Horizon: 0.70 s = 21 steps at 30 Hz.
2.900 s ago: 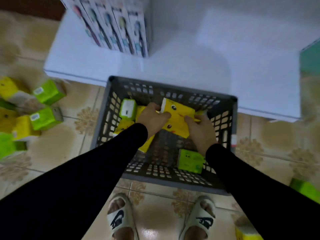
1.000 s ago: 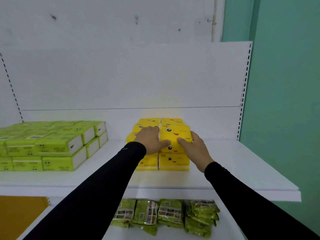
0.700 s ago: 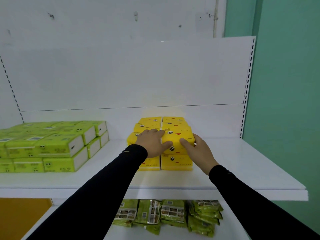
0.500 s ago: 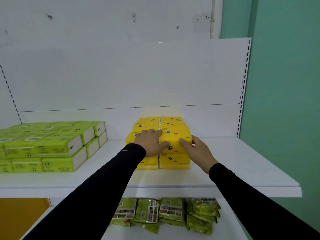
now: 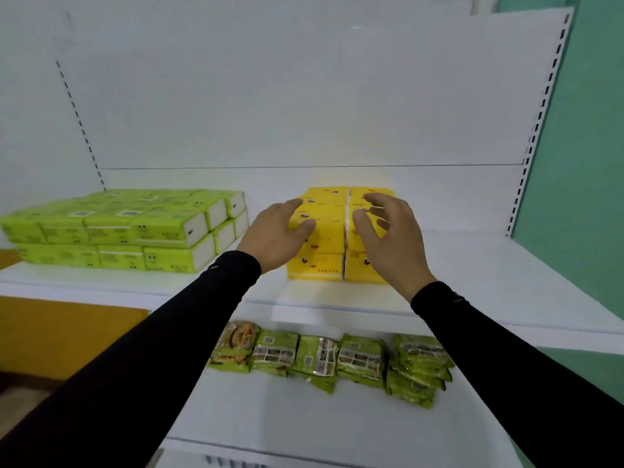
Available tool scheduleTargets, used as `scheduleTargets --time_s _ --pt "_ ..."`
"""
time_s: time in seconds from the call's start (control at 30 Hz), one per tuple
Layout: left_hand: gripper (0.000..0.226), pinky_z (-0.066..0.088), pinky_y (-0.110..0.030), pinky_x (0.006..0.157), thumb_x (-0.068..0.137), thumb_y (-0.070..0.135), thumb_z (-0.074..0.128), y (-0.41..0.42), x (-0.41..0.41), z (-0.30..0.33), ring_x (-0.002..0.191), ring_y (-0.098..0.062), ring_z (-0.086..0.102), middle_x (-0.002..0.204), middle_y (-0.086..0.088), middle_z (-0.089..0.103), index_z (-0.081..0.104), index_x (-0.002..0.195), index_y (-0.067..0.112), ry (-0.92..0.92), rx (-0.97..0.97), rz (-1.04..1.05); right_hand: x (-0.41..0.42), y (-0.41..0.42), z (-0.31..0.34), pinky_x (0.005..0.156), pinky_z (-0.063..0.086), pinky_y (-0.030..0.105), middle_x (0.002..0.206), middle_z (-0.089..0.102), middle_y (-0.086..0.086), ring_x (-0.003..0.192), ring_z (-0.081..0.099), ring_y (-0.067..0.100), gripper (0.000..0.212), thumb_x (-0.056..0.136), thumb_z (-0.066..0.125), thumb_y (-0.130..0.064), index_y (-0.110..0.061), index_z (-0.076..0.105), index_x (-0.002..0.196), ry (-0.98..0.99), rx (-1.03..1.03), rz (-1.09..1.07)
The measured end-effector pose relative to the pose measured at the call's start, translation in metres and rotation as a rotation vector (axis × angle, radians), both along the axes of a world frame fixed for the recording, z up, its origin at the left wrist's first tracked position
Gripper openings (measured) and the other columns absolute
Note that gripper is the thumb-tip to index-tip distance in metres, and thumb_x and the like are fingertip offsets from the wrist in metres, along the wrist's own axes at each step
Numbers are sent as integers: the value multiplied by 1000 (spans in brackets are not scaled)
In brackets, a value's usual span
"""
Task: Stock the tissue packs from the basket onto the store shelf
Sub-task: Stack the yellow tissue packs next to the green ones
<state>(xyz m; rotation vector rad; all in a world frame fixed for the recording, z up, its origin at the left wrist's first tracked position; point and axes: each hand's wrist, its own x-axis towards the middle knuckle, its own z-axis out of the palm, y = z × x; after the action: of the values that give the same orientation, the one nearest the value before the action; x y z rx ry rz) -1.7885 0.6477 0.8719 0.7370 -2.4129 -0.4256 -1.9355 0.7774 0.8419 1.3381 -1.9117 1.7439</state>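
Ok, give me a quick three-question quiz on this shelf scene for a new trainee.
1. True or false: the yellow tissue packs are stacked two layers high on the upper shelf.
2. Which stock sits to the left of the yellow stack? A) green tissue packs B) bottles C) cans
3. Fill in: the left hand and right hand are spread over the yellow stack, and neither ____ a pack.

Key: 1 true; 2 A; 3 grips. The green snack bags lie on the shelf below.
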Motion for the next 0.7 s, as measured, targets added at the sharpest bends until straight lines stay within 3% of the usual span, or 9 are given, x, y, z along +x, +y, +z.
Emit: scheduleTargets --time_s 0.2,0.4,0.57,0.7 --pt "53 35 -29 105 98 47 46 -9 71 -39 130 -13 45 141 2 50 42 145 23 159 169 8 68 -19 -44 98 49 31 124 50 -5 112 58 9 40 96 59 -40 -20 58 130 37 97 138" --pt "44 41 -26 102 98 44 51 -29 152 -115 118 -5 52 129 8 57 53 136 24 263 344 -56 146 -27 -118 99 49 28 126 49 -5 113 59 9 36 97 58 -38 -22 56 129 -91 260 168" --pt "53 43 -32 103 95 52 49 -60 223 -219 118 -8 53 134 5 56 52 137 22 77 497 -75 208 -39 -219 100 48 30 134 48 -2 111 57 6 46 97 54 -46 -21 52 136 -213 548 195" --pt "50 38 -27 99 99 49 45 -69 256 -307 122 -12 49 137 4 50 45 143 26 -185 677 -23 243 -34 -301 101 43 26 142 44 -2 115 54 8 49 97 51 -46 -23 47 141 -394 777 244"
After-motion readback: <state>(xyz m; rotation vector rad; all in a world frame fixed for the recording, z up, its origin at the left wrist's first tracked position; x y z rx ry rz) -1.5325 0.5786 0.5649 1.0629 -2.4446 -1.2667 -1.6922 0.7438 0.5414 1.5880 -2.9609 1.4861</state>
